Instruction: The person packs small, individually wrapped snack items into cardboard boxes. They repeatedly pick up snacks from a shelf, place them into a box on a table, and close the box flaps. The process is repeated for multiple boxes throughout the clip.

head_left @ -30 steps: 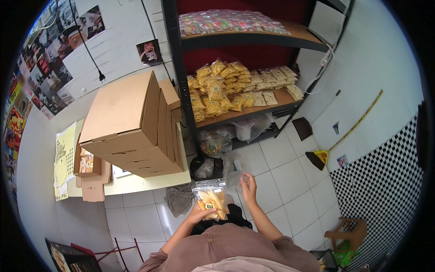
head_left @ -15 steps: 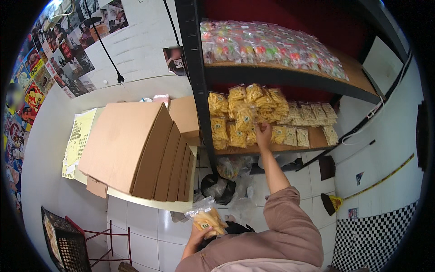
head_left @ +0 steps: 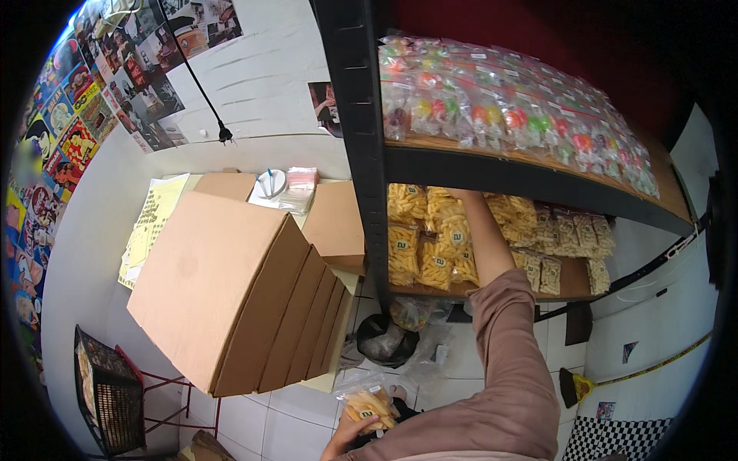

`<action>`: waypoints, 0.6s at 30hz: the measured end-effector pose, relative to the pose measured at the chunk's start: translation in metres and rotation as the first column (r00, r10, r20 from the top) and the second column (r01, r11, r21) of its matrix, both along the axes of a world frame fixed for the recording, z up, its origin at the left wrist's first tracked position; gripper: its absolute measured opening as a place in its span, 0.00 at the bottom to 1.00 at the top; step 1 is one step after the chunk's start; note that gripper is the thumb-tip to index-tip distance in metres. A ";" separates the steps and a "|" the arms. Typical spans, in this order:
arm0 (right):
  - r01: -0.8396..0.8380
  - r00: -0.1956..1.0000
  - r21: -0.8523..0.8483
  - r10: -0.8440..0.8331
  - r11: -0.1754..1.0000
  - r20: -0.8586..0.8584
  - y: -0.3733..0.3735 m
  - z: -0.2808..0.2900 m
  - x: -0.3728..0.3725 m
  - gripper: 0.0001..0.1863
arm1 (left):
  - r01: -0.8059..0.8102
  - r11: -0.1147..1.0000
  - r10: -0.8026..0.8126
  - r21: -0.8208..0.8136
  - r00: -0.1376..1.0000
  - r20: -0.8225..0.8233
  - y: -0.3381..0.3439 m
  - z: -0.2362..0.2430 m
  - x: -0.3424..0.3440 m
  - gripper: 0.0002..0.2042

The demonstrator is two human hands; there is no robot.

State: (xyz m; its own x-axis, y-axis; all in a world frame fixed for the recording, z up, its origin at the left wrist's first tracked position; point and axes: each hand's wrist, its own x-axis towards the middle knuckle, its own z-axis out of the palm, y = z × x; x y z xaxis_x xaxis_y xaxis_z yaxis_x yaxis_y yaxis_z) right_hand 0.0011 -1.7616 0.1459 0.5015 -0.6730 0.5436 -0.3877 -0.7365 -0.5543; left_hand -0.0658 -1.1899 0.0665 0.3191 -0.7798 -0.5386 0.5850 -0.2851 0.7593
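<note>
Gripping 1 bag [head_left: 374,401]: left hand [head_left: 350,430]; right hand [head_left: 465,194] half-hidden.

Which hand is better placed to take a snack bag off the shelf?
Probably the right hand: it's up by the yellow snacks, while the left hand holds a filled bag.

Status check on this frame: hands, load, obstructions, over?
Left hand gripping clear bag of yellow snacks. Right hand by the shelved snack bags, fingers hidden. Black shelf beam blocks the view there.
</note>
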 end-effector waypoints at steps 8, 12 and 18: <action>-0.080 0.989 0.018 0.081 0.997 -0.127 0.000 -0.018 0.004 0.21 | -0.046 0.995 0.049 0.086 0.998 -0.033 -0.005 0.003 -0.001 0.22; -0.073 0.974 -0.007 0.070 0.997 -0.216 -0.001 -0.013 -0.004 0.21 | -0.066 0.998 0.066 0.002 0.997 -0.047 -0.009 -0.005 0.000 0.24; 0.023 0.962 -0.106 -0.051 0.994 -0.268 0.025 0.003 -0.033 0.21 | -0.246 0.959 0.169 -0.141 0.894 -0.415 -0.017 -0.011 0.010 0.26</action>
